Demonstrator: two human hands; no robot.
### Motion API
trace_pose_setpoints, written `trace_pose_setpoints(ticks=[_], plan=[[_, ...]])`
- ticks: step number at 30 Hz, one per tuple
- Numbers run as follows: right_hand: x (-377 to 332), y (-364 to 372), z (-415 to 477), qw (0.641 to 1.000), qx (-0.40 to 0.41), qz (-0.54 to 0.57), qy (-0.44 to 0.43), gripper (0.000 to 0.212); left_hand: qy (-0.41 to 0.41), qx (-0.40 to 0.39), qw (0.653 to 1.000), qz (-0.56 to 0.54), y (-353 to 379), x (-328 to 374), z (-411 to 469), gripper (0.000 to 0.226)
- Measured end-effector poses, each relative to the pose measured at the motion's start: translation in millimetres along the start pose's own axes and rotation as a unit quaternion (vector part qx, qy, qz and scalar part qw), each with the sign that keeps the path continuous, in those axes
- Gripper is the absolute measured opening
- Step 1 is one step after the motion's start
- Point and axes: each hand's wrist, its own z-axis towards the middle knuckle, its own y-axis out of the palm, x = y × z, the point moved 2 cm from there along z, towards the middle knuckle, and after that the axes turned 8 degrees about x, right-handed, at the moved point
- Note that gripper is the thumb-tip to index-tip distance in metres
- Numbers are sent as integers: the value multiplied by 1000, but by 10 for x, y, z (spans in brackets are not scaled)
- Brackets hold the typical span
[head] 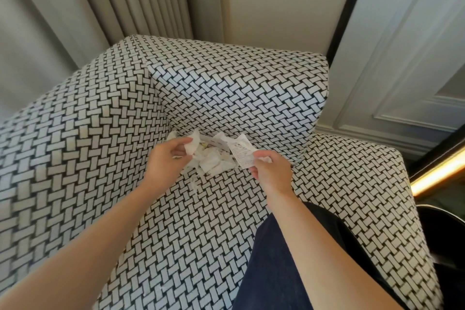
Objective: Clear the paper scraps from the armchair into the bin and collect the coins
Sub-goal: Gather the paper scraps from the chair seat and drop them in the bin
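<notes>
A heap of white paper scraps (214, 160) lies at the back of the armchair (191, 224) seat, against the backrest. My left hand (166, 161) pinches a crumpled white scrap (192, 145) at the heap's left side. My right hand (270, 171) grips a printed receipt (241, 156) at the heap's right side. The armchair has a black-and-white woven pattern. Something yellowish (205, 145) shows among the scraps; I cannot tell if it is a coin. No bin is clearly in view.
Grey curtains (100, 2) hang behind the chair on the left. A panelled wall (402, 70) stands to the right. A dark round object (445, 231) sits at the right edge by a lit strip (437, 173). My dark trouser leg (276, 259) rests on the seat front.
</notes>
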Motion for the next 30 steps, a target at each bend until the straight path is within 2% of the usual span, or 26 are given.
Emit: trace_pose_setpoints(ticks=[4, 11, 21, 26, 30], plan=[[-89, -108, -74, 997, -21, -22, -64, 17, 45, -34, 998, 43, -5, 258, -61, 32], [-290, -747, -83, 997, -51, 26, -58, 15, 137, -86, 984, 79, 224, 830, -228, 17], [-223, -2166, 123, 995, 38, -50, -77, 23, 181, -146, 972, 31, 1262, 1710, -628, 15], [63, -2896, 229, 991, 97, -54, -68, 19, 154, -178, 972, -15, 2016, 2113, -912, 20], [345, -3432, 306, 983, 160, -80, -48, 17, 70, -214, 972, -61, 2598, 2334, -1184, 11]])
